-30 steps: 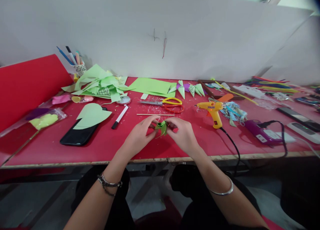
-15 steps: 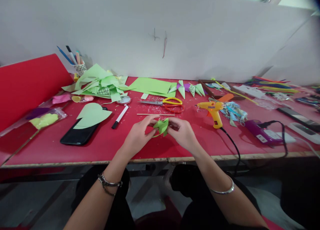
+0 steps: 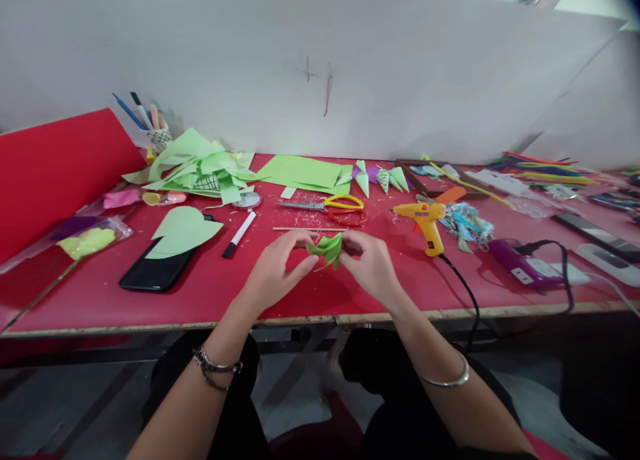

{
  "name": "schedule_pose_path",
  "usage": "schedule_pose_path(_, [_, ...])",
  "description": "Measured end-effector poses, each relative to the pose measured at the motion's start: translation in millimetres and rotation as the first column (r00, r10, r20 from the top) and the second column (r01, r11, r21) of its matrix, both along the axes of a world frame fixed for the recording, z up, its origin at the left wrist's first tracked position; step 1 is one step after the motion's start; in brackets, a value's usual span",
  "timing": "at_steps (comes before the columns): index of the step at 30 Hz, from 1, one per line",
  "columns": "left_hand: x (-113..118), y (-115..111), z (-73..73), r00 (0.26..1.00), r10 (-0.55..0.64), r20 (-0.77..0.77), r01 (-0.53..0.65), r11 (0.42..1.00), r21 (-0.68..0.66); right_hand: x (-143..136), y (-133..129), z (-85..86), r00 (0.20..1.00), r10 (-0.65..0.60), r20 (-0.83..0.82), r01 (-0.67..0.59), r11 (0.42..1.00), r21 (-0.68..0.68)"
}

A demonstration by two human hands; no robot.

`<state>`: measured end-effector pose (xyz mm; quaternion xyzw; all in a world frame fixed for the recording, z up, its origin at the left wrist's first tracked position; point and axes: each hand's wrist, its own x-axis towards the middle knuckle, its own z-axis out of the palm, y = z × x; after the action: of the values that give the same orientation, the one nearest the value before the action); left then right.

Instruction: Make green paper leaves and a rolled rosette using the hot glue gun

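A small, curled green paper piece (image 3: 327, 248) is held between my two hands above the red table (image 3: 300, 300). My left hand (image 3: 277, 263) pinches its left side with thumb and fingers. On the other side, the fingertips of my right hand (image 3: 367, 260) grip its right edge. Just behind my hands lies a thin wooden stick (image 3: 295, 229), and beyond it are scissors with yellow and red handles (image 3: 345, 204). A yellow glue gun (image 3: 425, 223) rests to the right of my right hand.
Cut green paper (image 3: 200, 167) is piled at the back left. Green paper shapes (image 3: 187, 230) lie on a black phone (image 3: 155, 270), beside a marker (image 3: 240, 233). Small paper cones (image 3: 363, 182) stand behind the scissors. A purple device (image 3: 525, 263) with a cable sits right.
The green paper piece has turned between my fingers and now shows a wider, curled shape. My left fingers have shifted and opened slightly around it.
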<state>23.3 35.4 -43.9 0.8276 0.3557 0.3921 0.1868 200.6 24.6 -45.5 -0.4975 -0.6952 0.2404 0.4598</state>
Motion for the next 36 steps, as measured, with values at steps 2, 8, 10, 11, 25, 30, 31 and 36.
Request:
schedule_pose_path(2, [0.0, -0.4, 0.5, 1.000, -0.005, -0.016, 0.006, 0.998, 0.057, 0.5, -0.3, 0.5, 0.999, -0.028, 0.016, 0.027, 0.999, 0.020])
schedule_pose_path(8, [2.2, -0.8, -2.3, 0.988, 0.147, 0.038, -0.151, 0.944, 0.294, -1.0, -0.1, -1.6, 0.998, -0.027, -0.053, 0.027, 1.000, -0.004])
schedule_pose_path(10, [2.3, -1.1, -2.3, 0.983, 0.178, 0.055, -0.186, 0.920, 0.344, -2.2, -0.2, -2.3, 0.996, -0.012, -0.088, 0.009, 1.000, -0.026])
schedule_pose_path(11, [2.3, -1.3, -2.2, 0.982, 0.178, 0.055, -0.186, 0.915, 0.358, -2.9, -0.4, -2.5, 0.994, -0.004, -0.105, 0.000, 0.999, -0.038])
schedule_pose_path(25, [4.9, -0.5, -3.0, 0.995, 0.054, 0.083, -0.069, 0.978, 0.199, -6.0, -3.0, -0.8, 0.985, 0.068, -0.161, -0.082, 0.993, -0.081])
schedule_pose_path(30, [4.7, 0.0, -4.7, 0.997, 0.046, 0.060, -0.054, 0.987, 0.150, -5.1, -2.0, 0.5, 0.980, 0.097, -0.172, -0.108, 0.993, -0.056])
schedule_pose_path(31, [4.7, 0.0, -5.1, 0.998, 0.045, 0.054, -0.052, 0.989, 0.142, -5.0, -1.9, 0.3, 0.979, 0.101, -0.179, -0.113, 0.992, -0.059])
schedule_pose_path(36, [5.0, -0.4, -5.0, 0.997, 0.047, 0.057, -0.053, 0.991, 0.121, -4.9, -1.8, -0.7, 0.963, 0.108, -0.245, -0.132, 0.988, -0.085])
